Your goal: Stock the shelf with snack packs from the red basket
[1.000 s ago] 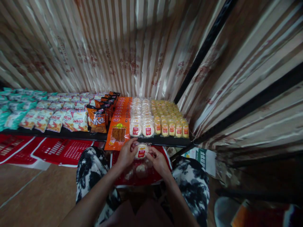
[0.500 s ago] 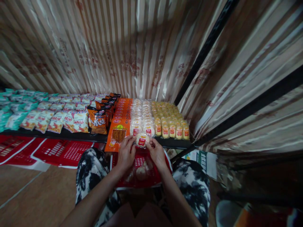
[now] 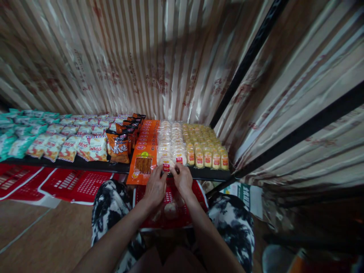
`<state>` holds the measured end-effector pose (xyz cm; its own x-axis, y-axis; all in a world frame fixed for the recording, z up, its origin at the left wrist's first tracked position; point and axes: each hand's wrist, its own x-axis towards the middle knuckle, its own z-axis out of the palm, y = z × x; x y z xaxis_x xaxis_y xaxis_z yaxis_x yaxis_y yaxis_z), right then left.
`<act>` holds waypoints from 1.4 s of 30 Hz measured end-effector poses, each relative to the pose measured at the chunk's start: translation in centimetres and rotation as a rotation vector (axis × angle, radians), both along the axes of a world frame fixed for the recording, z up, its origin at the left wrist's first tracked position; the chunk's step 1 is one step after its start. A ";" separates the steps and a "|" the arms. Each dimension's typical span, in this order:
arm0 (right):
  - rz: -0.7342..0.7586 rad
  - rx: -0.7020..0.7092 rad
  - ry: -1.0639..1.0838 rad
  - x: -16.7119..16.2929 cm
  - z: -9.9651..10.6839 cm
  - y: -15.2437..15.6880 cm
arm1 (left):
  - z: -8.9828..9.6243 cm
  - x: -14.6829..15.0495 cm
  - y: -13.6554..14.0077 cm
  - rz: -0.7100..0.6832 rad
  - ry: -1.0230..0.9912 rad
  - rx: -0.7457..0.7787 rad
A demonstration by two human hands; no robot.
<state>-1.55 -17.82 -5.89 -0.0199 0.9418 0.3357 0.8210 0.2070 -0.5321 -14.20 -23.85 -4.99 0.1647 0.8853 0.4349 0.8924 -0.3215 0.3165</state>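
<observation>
At the shelf's front edge, my left hand (image 3: pixel 156 185) is closed with its fingertips on the lower edge of a clear-wrapped round white snack packet (image 3: pixel 166 160) with a red label. My right hand (image 3: pixel 182 181) has its thumb and fingers bent together at the packet's lower right corner. The packet leans upright at the front of the left of two rows of the same white packets (image 3: pixel 176 139). Below my hands, between my knees, a red basket (image 3: pixel 200 197) holds more round packets, partly hidden by my forearms.
Left of the white rows lie orange stick-snack bags (image 3: pixel 143 165), then dark orange bags (image 3: pixel 118 146), white bags (image 3: pixel 95 148) and teal bags (image 3: pixel 21 146). Small yellow cakes (image 3: pixel 207 157) stand at right. A black shelf bar (image 3: pixel 298 125) crosses the right side. More red baskets (image 3: pixel 76 184) sit below.
Both hands have moved the white packet slightly left and up, from in front of the shelf edge to the front of the left white row.
</observation>
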 end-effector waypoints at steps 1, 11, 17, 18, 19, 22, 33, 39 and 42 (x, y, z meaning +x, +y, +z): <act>0.010 0.019 0.001 -0.1 -0.1 0.1 | -0.2 0.0 0.1 0.001 -0.004 -0.005; 0.073 0.039 0.033 -0.7 -0.1 0.3 | -1.4 0.4 0.6 0.038 -0.037 -0.069; 0.115 0.050 0.083 -0.7 -0.5 0.3 | -1.4 0.6 0.8 0.049 -0.014 -0.069; 0.122 0.060 0.093 -0.7 -0.6 0.4 | -1.4 0.6 0.8 0.050 0.000 -0.077; 0.128 0.073 0.102 -0.7 -0.7 0.4 | -1.3 0.6 0.8 0.052 0.010 -0.084; 0.146 0.112 0.127 -0.6 -0.9 0.4 | -1.2 0.7 0.8 0.067 0.014 -0.086; 0.052 0.175 -0.020 1.1 -0.9 0.1 | -0.7 1.3 1.2 0.084 0.057 -0.100; 0.082 0.211 -0.164 2.0 -1.7 1.1 | -0.5 1.6 1.4 0.079 0.018 -0.115; 0.078 0.199 -0.169 2.2 -2.1 1.3 | -0.4 1.7 1.5 0.075 0.004 -0.123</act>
